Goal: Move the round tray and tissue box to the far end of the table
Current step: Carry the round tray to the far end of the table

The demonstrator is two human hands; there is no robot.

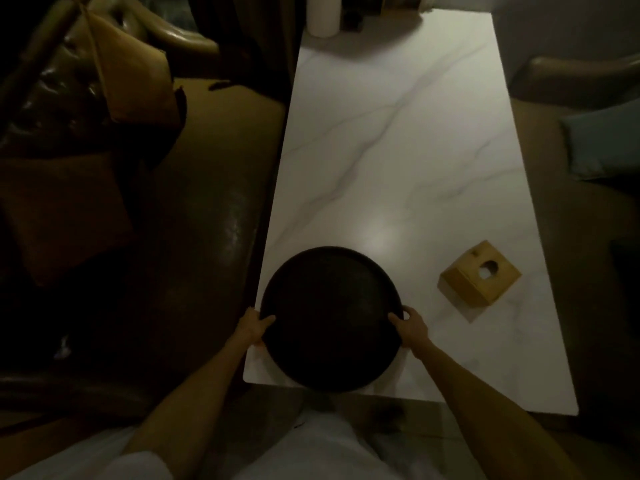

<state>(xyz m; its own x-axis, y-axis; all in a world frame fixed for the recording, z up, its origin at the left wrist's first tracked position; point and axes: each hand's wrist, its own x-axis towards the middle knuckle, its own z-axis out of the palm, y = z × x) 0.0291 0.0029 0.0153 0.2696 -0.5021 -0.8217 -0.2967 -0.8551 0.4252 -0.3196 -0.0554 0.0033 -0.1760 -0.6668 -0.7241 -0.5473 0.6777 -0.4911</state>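
A dark round tray (pixel 330 317) sits at the near left corner of a long white marble table (pixel 398 150), its near rim overhanging the table's front edge. My left hand (pixel 254 327) grips the tray's left rim with the thumb inside. My right hand (pixel 410 325) grips the right rim the same way. A wooden cube-shaped tissue box (pixel 479 277) with a round hole in its top stands on the table to the right of the tray, apart from both hands.
A white cylinder (pixel 323 15) and a small dark object (pixel 353 20) stand at the table's far end. A dark leather sofa with brown cushions (pixel 135 74) runs along the left. Another seat with a blue cushion (pixel 602 147) lies to the right.
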